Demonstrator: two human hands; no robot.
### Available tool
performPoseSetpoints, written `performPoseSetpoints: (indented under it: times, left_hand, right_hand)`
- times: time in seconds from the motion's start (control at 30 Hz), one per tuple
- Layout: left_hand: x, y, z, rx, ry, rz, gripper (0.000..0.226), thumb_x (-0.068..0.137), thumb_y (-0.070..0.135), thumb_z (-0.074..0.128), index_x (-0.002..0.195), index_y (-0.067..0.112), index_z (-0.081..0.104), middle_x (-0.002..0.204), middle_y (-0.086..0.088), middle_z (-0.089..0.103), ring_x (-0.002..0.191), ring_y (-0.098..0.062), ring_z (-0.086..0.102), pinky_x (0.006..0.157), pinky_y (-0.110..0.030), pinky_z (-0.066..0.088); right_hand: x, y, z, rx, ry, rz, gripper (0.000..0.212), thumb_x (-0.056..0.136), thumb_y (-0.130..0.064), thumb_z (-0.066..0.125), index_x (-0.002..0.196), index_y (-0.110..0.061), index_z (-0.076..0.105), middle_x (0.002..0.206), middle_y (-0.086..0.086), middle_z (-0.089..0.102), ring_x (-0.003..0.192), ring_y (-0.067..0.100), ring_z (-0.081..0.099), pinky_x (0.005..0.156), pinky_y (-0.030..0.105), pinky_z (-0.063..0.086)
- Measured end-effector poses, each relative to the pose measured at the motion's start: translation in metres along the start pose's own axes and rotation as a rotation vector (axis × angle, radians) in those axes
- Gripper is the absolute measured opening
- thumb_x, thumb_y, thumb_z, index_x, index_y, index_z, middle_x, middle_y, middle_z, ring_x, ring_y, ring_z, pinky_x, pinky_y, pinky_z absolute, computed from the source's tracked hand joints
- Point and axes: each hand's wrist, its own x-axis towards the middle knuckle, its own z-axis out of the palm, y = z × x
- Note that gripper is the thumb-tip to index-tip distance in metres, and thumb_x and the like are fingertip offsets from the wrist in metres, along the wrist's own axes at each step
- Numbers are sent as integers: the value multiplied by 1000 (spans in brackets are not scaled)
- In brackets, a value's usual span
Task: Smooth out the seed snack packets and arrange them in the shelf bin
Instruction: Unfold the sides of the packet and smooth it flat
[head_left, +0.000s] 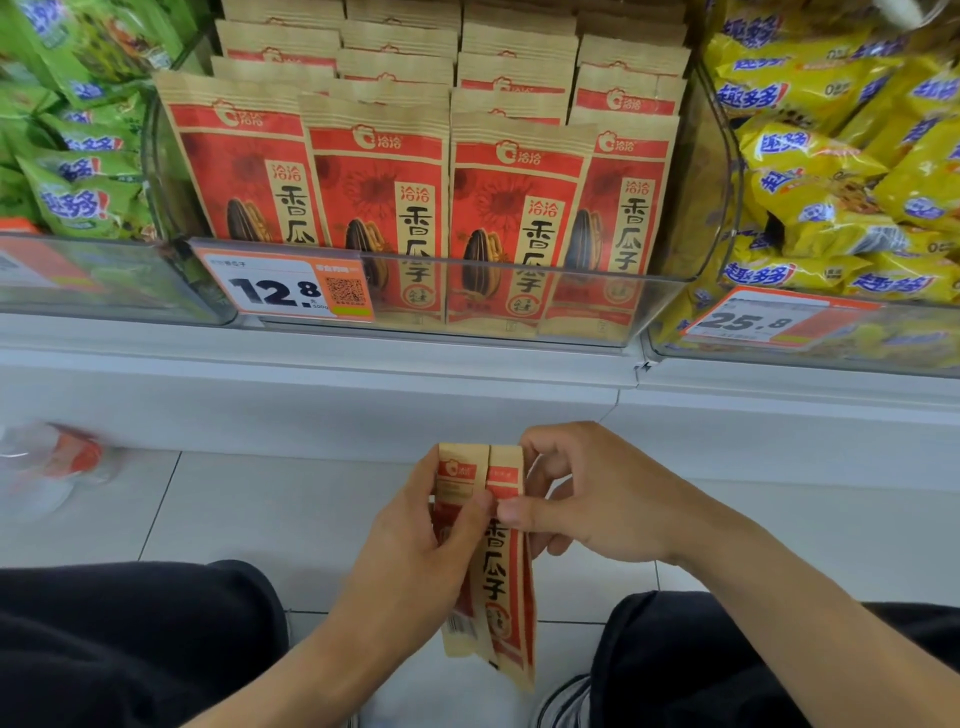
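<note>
Below clear shelf bin (519, 291), both hands (415, 551) (587, 493) clamped on red-and-kraft seed packet (506, 571), edge-on, upright.

Blurred object (57, 462) left – unidentifiable; forearms cut off.

Red-and-tan seed packets (488, 551) with black lettering and a dark striped seed picture fill a clear bin (519, 301), flanked by green bags (78, 156) and yellow bags (831, 156) with blue lettering; orange-and-white price tags (291, 283); black trousers (130, 639).
</note>
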Motion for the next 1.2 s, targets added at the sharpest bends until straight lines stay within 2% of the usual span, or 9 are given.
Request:
performPoseSetpoints:
  times: [0.17,0.4,0.5,0.6,0.7,0.77,0.93,1.03,1.2]
  left_hand:
    - [0,-6,2,20,-49,19,22,103,38,35,118,35,50,93,11,71,84,-1,67,73,-21,55]
    - [1,-8,3,-22,-88,48,26,104,36,33,121,35,53,93,12,72,86,-5,68,76,-26,55]
    - [0,-3,3,-41,-95,-3,50,102,37,33,148,41,13,90,19,69,84,10,64,64,-7,48]
    - [-1,0,2,-59,-86,7,71,92,50,33,146,47,-13,94,31,66,84,7,66,67,-8,50]
    - [0,2,1,-69,-110,35,79,83,56,42,146,55,-6,101,47,57,91,11,64,79,-15,54]
    - [-1,3,1,-82,-157,42,76,81,56,48,142,59,3,101,51,55,93,18,60,76,-7,49]
    - [-3,4,-1,-179,-307,-27,99,73,53,70,145,57,4,111,41,59,103,14,61,78,-13,54]
    - [-3,4,-3,-192,-362,-34,113,70,43,80,151,50,3,116,29,63,108,0,64,92,-27,56]
    - [-1,0,-2,-151,-361,-45,118,77,23,83,152,47,-5,110,28,66,106,-1,66,91,-26,56]
  right_hand:
    - [0,-2,-1,-7,0,-10,15,88,-26,76,92,-18,64,82,0,75,69,15,75,66,31,62]
    - [-2,-3,-2,5,15,-3,15,87,-27,76,90,-18,65,79,-1,75,66,14,74,64,27,60]
    - [-2,-4,-3,10,33,-2,15,87,-28,76,90,-18,66,79,-1,75,66,14,74,65,27,60]
    - [-2,-5,-2,29,66,4,14,87,-28,76,89,-17,67,75,-2,74,64,14,73,65,28,60]
    - [-1,-6,-4,93,154,37,13,88,-24,75,89,-14,68,70,-2,73,61,13,72,62,26,58]
    - [1,-6,-6,153,238,61,12,89,-22,74,90,-10,70,70,0,74,58,12,71,59,24,56]
    - [5,-2,-9,197,389,78,14,91,-25,70,87,-12,70,72,3,75,59,15,69,59,26,57]
    - [5,-2,-10,188,335,77,13,90,-30,71,93,-16,70,79,3,75,72,19,73,65,32,61]
    - [2,-1,-10,175,188,50,27,87,-20,75,111,-27,66,96,-1,71,78,14,74,66,26,59]
